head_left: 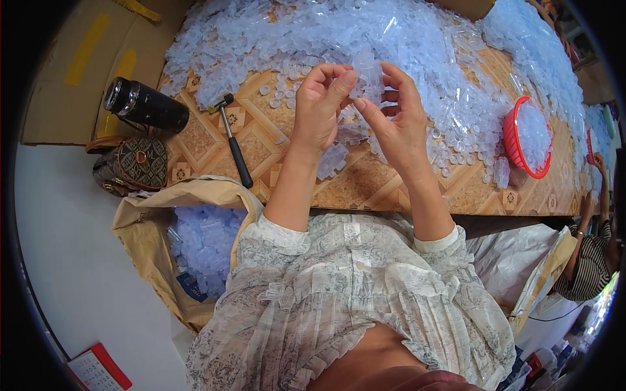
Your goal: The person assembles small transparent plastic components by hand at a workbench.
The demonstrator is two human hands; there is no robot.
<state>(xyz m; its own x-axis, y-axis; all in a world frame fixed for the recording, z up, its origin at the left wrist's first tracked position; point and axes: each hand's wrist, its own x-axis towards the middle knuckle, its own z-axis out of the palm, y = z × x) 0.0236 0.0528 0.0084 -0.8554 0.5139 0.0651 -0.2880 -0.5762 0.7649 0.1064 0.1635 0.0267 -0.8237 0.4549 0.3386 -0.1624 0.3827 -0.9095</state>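
Note:
Over the near part of the table, my left hand [321, 107] and my right hand [401, 127] are raised close together. Between their fingertips is a clear plastic piece [368, 73]; its exact shape blends into the similar parts behind it. Both thumbs press toward the fingers, pinching it from either side. Beyond my hands spreads a large heap of clear plastic parts [274, 39]. Small clear round caps [282, 88] lie loose to the left of my left hand. A few more clear parts [332, 161] rest on the table below my hands.
A black-handled hammer [236, 146], a black flask [147, 105] and a patterned bag [130, 166] sit left. An open paper sack [140, 228] holds clear parts. A red basket [515, 140] of small pieces stands right. Another person [587, 260] works at far right.

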